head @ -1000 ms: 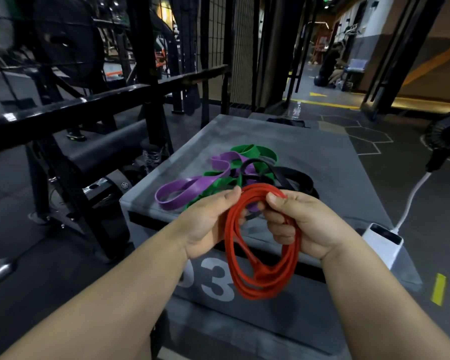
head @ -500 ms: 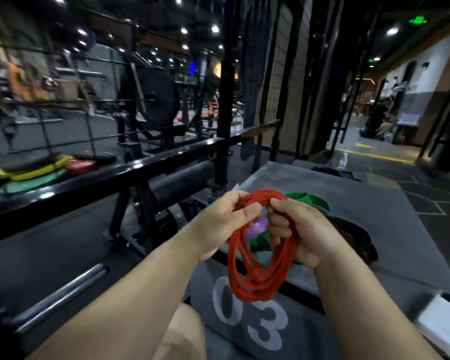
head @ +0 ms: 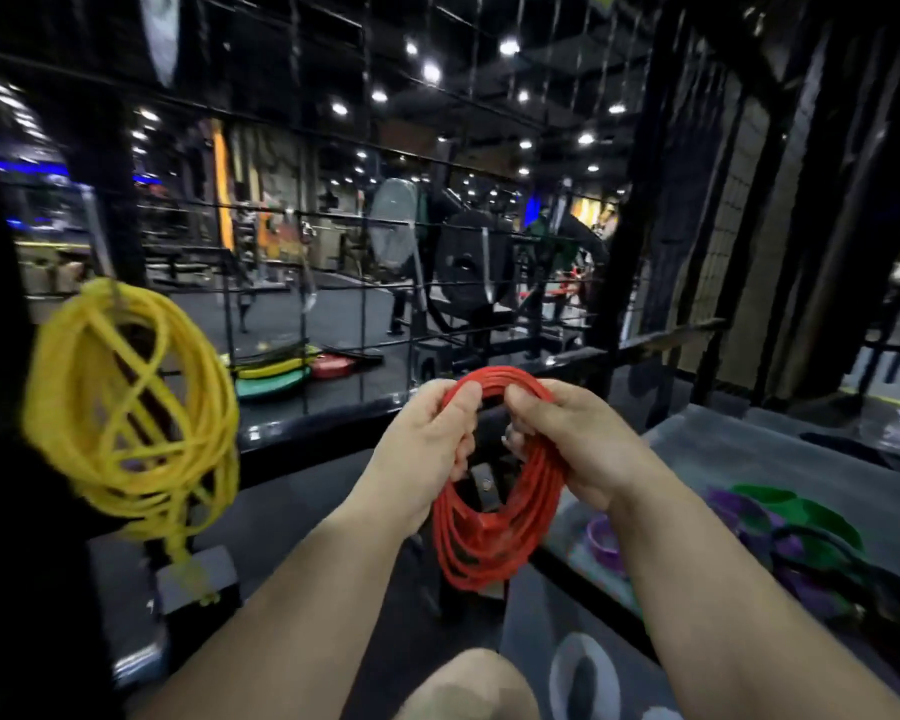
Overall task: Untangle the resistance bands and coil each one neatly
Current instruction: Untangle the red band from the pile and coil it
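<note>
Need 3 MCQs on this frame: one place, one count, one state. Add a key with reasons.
1. Where is the yellow coil?
A. hanging at far left
B. on the floor
C. over a knee

2. How many hands hold the red coil?
A. none
B. one
C. two

3. The red coil is:
A. stretched straight
B. looped in several turns
C. lying flat

Key:
1 A, it dangles at the left edge.
2 C, left hand and right hand both grip its top.
3 B, stacked loops hang below the hands.

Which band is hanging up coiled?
The yellow band, hanging at left. Left hand and right hand hold the red band; purple band and green band lie on the box.
</note>
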A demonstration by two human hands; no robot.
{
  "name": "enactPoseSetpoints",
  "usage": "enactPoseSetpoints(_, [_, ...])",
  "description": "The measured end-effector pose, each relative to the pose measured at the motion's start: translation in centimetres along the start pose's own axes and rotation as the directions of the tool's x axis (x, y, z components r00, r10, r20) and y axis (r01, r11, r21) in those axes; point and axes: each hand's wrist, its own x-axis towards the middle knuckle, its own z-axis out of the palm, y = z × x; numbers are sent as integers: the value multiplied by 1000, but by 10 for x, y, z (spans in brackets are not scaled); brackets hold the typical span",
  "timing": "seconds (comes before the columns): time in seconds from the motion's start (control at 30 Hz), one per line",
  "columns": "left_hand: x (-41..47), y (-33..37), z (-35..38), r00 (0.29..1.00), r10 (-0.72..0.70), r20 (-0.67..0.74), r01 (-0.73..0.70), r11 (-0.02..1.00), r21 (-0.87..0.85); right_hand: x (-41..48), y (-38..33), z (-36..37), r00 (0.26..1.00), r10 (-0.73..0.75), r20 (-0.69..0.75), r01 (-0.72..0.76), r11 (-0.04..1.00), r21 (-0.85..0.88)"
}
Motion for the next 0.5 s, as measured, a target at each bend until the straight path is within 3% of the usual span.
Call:
enactPoseSetpoints(0.23, [-2,27,-44,962,124,-245,-106,991,85,41,-15,60,993,-71,91,75,996,-40])
enactPoseSetpoints(0.5, [1,50,-86,787,331,-521,-211,937,276,81,-46,124,964,-187,189,213,968,-130])
